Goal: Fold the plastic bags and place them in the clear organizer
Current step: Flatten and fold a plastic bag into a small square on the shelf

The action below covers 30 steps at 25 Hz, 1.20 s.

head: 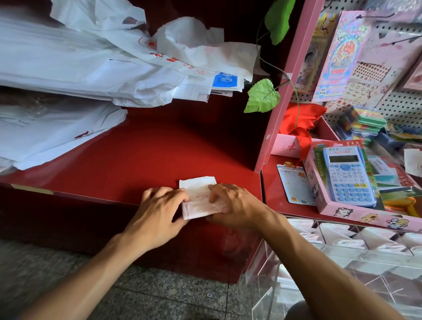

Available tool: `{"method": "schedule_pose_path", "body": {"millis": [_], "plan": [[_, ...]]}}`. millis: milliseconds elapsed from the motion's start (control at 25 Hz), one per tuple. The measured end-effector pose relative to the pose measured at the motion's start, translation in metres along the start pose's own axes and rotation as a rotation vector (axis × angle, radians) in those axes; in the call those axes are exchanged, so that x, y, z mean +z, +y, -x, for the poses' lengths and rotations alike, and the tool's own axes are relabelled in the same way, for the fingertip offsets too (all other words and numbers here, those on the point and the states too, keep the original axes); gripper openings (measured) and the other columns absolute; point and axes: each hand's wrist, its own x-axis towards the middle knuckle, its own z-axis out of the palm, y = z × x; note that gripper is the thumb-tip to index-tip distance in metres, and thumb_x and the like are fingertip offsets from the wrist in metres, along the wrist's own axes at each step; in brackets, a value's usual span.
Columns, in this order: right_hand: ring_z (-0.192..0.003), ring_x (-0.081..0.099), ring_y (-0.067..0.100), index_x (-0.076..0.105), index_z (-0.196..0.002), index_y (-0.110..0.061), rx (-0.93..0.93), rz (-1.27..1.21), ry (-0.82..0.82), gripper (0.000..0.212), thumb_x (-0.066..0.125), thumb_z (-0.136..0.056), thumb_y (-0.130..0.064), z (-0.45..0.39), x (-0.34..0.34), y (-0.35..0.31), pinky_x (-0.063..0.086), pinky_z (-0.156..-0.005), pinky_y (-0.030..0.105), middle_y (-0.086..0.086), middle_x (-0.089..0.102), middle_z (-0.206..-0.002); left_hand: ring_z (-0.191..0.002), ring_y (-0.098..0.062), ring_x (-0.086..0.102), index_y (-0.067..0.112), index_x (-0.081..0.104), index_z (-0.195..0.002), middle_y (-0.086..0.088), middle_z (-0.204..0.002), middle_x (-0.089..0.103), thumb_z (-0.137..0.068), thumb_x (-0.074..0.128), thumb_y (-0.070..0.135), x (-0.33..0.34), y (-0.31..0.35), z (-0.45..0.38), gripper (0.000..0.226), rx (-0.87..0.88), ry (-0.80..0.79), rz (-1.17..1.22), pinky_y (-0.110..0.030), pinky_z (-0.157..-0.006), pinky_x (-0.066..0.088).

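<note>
A small folded white plastic bag (197,195) with faint red print lies at the front edge of the red counter (145,152). My left hand (159,210) pinches its left edge with curled fingers. My right hand (232,206) grips its right side, thumb on top. A heap of unfolded white plastic bags (89,67) with red and blue print lies at the back left. The clear organizer (359,258) stands at the lower right, and its compartments hold several folded white bags.
A pink pegboard rack (276,109) with stationery rises to the right. A pink box with a blue calculator (348,176) sits beside it. Green fake leaves (262,95) hang over the counter. Below the counter is a grey stone floor (152,299).
</note>
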Motion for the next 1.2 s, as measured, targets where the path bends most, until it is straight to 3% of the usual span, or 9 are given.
{"method": "schedule_pose_path", "body": {"millis": [200,320,440,600,720,880,1000,1080,1200], "plan": [[-0.078,0.06,0.018,0.066,-0.091,-0.019,-0.01,-0.208,0.178,0.021,0.065,-0.086,-0.04,0.002,0.001,0.004,0.048,-0.072,0.04,-0.002,0.067,-0.084,-0.109,-0.016,0.059,0.025,0.071,-0.11,0.014,-0.111,0.07,-0.083,0.037,0.059,-0.002,0.0,-0.005,0.055,-0.121,0.061,0.187,-0.039,-0.09,0.04],[-0.074,0.061,0.02,0.063,-0.079,-0.016,0.115,-0.357,0.249,0.031,0.067,-0.089,-0.045,0.005,-0.003,0.004,0.046,-0.069,0.037,0.003,0.066,-0.076,-0.097,-0.014,0.056,0.033,0.069,-0.082,0.022,-0.087,0.064,-0.078,0.035,0.063,-0.006,0.002,-0.007,0.045,-0.247,0.06,0.319,-0.037,-0.088,0.042],[-0.081,0.067,0.022,0.062,-0.075,-0.012,0.22,-0.455,0.321,0.028,0.072,-0.087,-0.036,0.002,0.003,0.004,0.05,-0.07,0.038,0.004,0.07,-0.076,-0.073,-0.016,0.052,0.027,0.055,-0.063,0.007,-0.06,0.054,-0.079,0.045,0.06,-0.005,0.007,-0.01,0.038,-0.349,0.12,0.401,-0.034,-0.072,0.035],[-0.075,0.066,0.02,0.067,-0.097,-0.012,0.319,-0.461,0.389,0.019,0.07,-0.087,-0.028,-0.006,0.007,0.001,0.05,-0.064,0.035,0.002,0.072,-0.078,-0.088,-0.005,0.063,0.034,0.063,-0.094,0.02,-0.079,0.067,-0.082,0.064,0.043,-0.004,0.012,-0.013,0.015,-0.463,0.177,0.53,-0.037,-0.092,0.042],[-0.07,0.058,0.012,0.055,-0.119,-0.017,0.325,-0.401,0.388,0.035,0.069,-0.088,-0.025,-0.009,0.011,-0.002,0.039,-0.061,0.026,-0.006,0.065,-0.072,-0.096,-0.003,0.058,0.032,0.057,-0.119,0.021,-0.089,0.067,-0.086,0.07,0.025,-0.004,0.015,-0.014,0.036,-0.448,0.15,0.457,-0.031,-0.094,0.026],[-0.105,0.053,0.026,0.049,-0.133,-0.02,0.204,-0.118,0.395,0.045,0.062,-0.091,-0.026,-0.007,0.017,-0.004,0.046,-0.088,0.042,0.001,0.056,-0.121,-0.103,-0.015,0.057,0.032,0.065,-0.117,0.016,-0.1,0.062,-0.09,0.065,0.024,0.001,0.013,-0.013,0.028,-0.371,0.116,0.331,-0.034,-0.091,0.028],[-0.131,0.038,0.027,0.042,-0.146,-0.024,0.098,0.125,0.226,0.044,0.043,-0.102,-0.03,-0.005,0.015,-0.008,0.037,-0.103,0.044,-0.003,0.033,-0.155,-0.125,-0.022,0.047,0.021,0.062,-0.128,0.003,-0.14,0.052,-0.092,0.048,0.022,0.005,0.013,-0.012,0.039,-0.167,0.092,0.119,-0.047,-0.099,0.036],[-0.149,0.015,0.023,0.023,-0.156,-0.025,0.082,0.17,0.024,0.058,0.03,-0.104,-0.049,-0.004,0.018,-0.01,0.016,-0.117,0.043,-0.006,0.014,-0.165,-0.146,-0.011,0.023,0.02,0.042,-0.148,0.005,-0.161,0.027,-0.09,0.029,0.025,0.002,0.02,-0.011,0.06,-0.104,-0.094,0.057,-0.047,-0.116,0.018],[-0.152,-0.011,0.017,-0.003,-0.158,-0.025,0.102,0.211,-0.153,0.086,0.019,-0.091,-0.074,0.0,0.021,-0.011,-0.008,-0.122,0.04,-0.007,-0.009,-0.165,-0.149,0.0,-0.004,0.021,0.01,-0.159,0.011,-0.165,0.001,-0.086,0.022,0.045,-0.002,0.018,-0.011,0.077,-0.114,-0.337,0.075,-0.042,-0.121,-0.006]]}}
